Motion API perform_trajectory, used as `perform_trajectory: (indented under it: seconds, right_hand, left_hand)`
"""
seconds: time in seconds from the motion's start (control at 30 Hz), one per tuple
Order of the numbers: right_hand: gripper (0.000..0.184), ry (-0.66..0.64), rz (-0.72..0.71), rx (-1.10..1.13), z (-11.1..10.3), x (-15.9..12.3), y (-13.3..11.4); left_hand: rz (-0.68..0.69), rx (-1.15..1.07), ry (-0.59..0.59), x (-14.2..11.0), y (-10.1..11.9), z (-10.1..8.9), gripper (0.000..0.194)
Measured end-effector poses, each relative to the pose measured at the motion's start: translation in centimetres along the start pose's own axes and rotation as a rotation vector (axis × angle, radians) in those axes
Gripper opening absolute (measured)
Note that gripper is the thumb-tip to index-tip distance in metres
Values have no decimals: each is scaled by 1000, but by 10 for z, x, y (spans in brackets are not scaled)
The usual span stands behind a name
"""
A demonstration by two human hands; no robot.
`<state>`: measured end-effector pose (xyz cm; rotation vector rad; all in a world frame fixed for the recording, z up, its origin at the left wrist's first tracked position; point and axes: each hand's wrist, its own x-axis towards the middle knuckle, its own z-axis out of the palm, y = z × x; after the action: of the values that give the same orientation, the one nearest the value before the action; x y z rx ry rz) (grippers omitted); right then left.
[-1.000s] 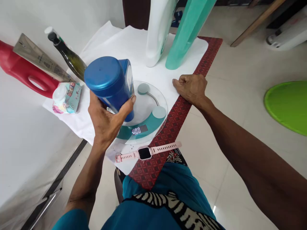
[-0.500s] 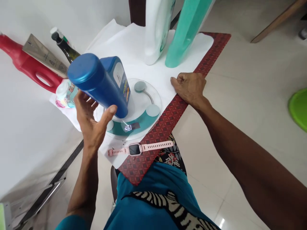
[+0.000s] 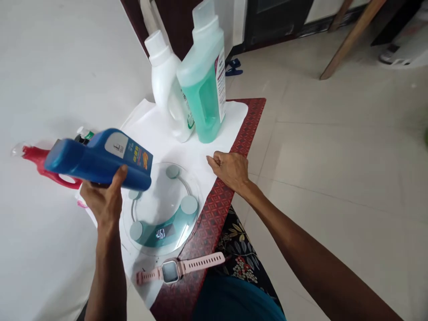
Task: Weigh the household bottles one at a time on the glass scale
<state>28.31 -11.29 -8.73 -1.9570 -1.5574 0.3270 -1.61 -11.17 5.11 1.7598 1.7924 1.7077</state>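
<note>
My left hand [image 3: 106,198] is closed around a blue plastic bottle [image 3: 100,158], tilted with its cap to the left and lifted over the left part of a round glass weighing scale [image 3: 163,200]. Lit digits show on the scale's display [image 3: 162,232]. My right hand [image 3: 230,169] rests in a loose fist on the table's red patterned edge, right of the scale; nothing shows in its fingers. A pink-strapped smartwatch [image 3: 170,271] lies in front of the scale, across the near edge.
At the back of the table [image 3: 256,111] stand a white bottle [image 3: 167,89] and a bottle of green liquid [image 3: 205,89]. A red bottle [image 3: 38,160] and other containers are by the wall at left. Tiled floor [image 3: 310,169] lies to the right.
My left hand has gripped the blue bottle, raised it off the scale and tipped it leftward. The head view has shifted, bringing the back bottles fully into sight. My right hand stays on the edge.
</note>
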Motion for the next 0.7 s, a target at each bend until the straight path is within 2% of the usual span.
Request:
perform_trajectory:
  seconds: [0.07, 0.1, 0.13, 0.23, 0.3, 0.37, 0.43, 0.53, 0.63, 0.7]
  right_hand:
    - [41, -14, 8, -7, -2, 0, -1]
    - [40, -16, 13, -10, -2, 0, -1]
    - [40, -17, 16, -10, -3, 0, -1]
    - [40, -28, 24, -5, -5, 0, -2]
    - [41, -35, 36, -1, -5, 0, -2]
    - [43, -31, 50, 2, -4, 1, -1]
    - [44, -13, 60, 7, -3, 0, 0]
    - [46, 22, 66, 19, 0, 0, 3]
    - [46, 52, 61, 39, 2, -1, 6]
    - [46, 58, 63, 54, 3, -2, 7]
  left_hand:
    - [107, -140, -21, 33, -4, 35, 53]
    - [139, -176, -69, 50, -9, 56, 53]
    - [159, -197, -60, 67, -14, 78, 54]
    - [138, -165, -100, 110, -33, 145, 53]
    - [114, -140, -122, 126, -44, 183, 52]
    - [83, -119, -141, 132, -51, 213, 52]
    - [44, -88, -174, 132, -56, 232, 52]
    - [-33, -17, -225, 126, -60, 249, 53]
    - [-97, 16, -285, 123, -66, 256, 59]
    - [-79, -6, -360, 122, -71, 254, 66]
